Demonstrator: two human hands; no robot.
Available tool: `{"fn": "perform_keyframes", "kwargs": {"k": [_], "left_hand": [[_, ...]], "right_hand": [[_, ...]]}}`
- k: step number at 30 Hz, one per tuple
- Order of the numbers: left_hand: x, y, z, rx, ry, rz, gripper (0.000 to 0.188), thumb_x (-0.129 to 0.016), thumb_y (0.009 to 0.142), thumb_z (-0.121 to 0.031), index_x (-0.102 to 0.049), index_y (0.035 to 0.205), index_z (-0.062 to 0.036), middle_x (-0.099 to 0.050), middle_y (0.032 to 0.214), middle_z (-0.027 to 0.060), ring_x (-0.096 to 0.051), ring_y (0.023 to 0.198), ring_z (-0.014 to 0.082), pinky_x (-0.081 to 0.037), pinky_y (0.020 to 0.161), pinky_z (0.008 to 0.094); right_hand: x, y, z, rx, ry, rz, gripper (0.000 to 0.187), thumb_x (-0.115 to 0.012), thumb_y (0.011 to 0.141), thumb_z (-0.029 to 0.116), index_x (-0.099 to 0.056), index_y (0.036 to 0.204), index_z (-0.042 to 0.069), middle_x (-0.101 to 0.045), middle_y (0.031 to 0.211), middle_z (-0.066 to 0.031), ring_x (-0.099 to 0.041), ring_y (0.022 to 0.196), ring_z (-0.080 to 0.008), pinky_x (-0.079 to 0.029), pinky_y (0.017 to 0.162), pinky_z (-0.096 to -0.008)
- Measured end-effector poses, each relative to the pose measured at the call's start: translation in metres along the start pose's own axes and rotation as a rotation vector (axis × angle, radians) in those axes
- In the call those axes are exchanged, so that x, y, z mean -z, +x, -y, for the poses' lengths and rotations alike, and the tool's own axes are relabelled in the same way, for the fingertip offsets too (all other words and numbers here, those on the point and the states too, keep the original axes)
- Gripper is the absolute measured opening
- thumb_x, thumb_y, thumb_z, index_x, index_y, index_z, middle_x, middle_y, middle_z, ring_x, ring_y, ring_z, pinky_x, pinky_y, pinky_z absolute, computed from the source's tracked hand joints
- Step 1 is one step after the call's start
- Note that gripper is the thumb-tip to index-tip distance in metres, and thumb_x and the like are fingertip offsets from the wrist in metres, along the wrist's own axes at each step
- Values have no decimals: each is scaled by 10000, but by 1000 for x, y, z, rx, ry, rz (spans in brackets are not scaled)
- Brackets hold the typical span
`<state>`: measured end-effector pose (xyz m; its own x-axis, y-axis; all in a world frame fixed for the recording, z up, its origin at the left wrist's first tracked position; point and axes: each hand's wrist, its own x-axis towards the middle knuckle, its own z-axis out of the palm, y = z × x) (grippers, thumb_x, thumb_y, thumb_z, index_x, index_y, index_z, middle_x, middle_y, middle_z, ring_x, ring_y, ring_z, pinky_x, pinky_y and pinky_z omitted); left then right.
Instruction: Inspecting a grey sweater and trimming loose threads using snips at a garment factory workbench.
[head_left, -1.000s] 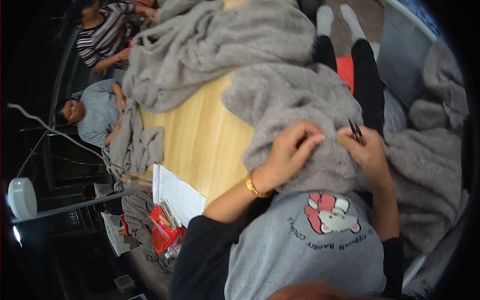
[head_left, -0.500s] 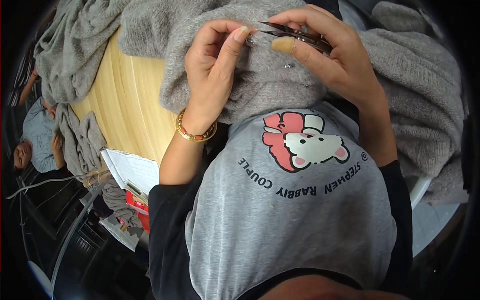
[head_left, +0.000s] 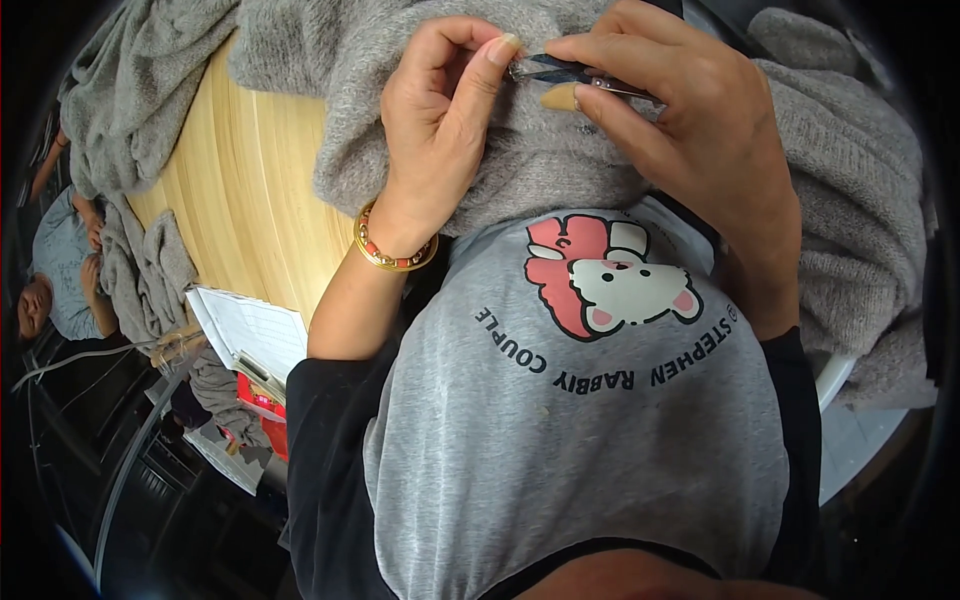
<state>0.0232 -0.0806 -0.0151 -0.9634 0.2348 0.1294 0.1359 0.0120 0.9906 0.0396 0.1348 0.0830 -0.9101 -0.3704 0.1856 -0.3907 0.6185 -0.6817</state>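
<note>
My right hand (head_left: pixel 690 110) grips small thread snips (head_left: pixel 610 85), their dark blades apart and pointing left at my left hand. A tan cover is on the right thumb tip. My left hand (head_left: pixel 440 120) has thumb and forefinger pinched together just beyond the blade tips; what lies between them is too small to make out. A small shiny ornament (head_left: pixel 515 70) shows beside those fingertips. Beneath both hands a fuzzy grey knit garment (head_left: pixel 560 150) is bunched over my lap and the table's edge.
More grey knits (head_left: pixel 140 90) lie heaped on the wooden table (head_left: pixel 250 170), and another pile (head_left: pixel 850 200) sits at my right. A clipboard with papers (head_left: pixel 250 330) rests near my left elbow, with a red box (head_left: pixel 262 395) below. Another person (head_left: pixel 65 265) sits at far left.
My right hand and the snips have shifted slightly left and down, bringing the blades to the left fingertips. The left hand has risen a little, and its pinch stays closed.
</note>
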Motion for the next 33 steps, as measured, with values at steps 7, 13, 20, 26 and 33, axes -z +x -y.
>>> {"fn": "perform_keyframes", "kwargs": {"k": [7, 13, 20, 26, 33], "left_hand": [[-8, 0, -10, -3, 91, 47, 130, -609, 1026, -102, -606, 1117, -10, -686, 1040, 43, -611, 950, 72, -480, 837, 199], [-8, -1, -11, -11, 75, 52, 137, -608, 1028, -115, -603, 1114, -7, -682, 1038, 41, -610, 942, 74, -479, 846, 209], [-13, 3, -5, -225, 101, -82, 110, -619, 996, -65, -586, 1080, -3, -665, 1025, 82, -643, 867, 155, -512, 782, 261], [-70, -5, -21, -609, 790, 550, 538, -794, 791, -303, -591, 1222, -53, -616, 1192, 158, -682, 858, 273, -548, 745, 376], [-113, 18, 15, -97, 1628, 1217, 621, -697, 859, -447, -600, 1335, -60, -724, 1075, 106, -734, 910, 228, -564, 757, 369]], "right_hand": [[-4, -2, 1, -6, -94, 2, 167, -733, 810, 118, -711, 959, 46, -609, 817, -92, -641, 762, -284, -499, 650, -379], [-6, -4, -3, 40, -81, -43, 147, -730, 821, 125, -713, 947, 51, -607, 810, -88, -638, 753, -289, -494, 645, -381], [-13, -12, -36, 367, 52, -416, 162, -735, 818, 116, -732, 956, 31, -641, 833, -102, -628, 675, -279, -488, 599, -361], [39, -41, -42, -174, 105, -609, 213, -765, 831, -17, -714, 1029, -77, -645, 866, -25, -564, 701, -44, -429, 592, -190], [44, -52, -36, -233, 99, -647, 209, -755, 844, -23, -713, 1043, -71, -632, 883, -29, -589, 760, -57, -454, 646, -189]]}}
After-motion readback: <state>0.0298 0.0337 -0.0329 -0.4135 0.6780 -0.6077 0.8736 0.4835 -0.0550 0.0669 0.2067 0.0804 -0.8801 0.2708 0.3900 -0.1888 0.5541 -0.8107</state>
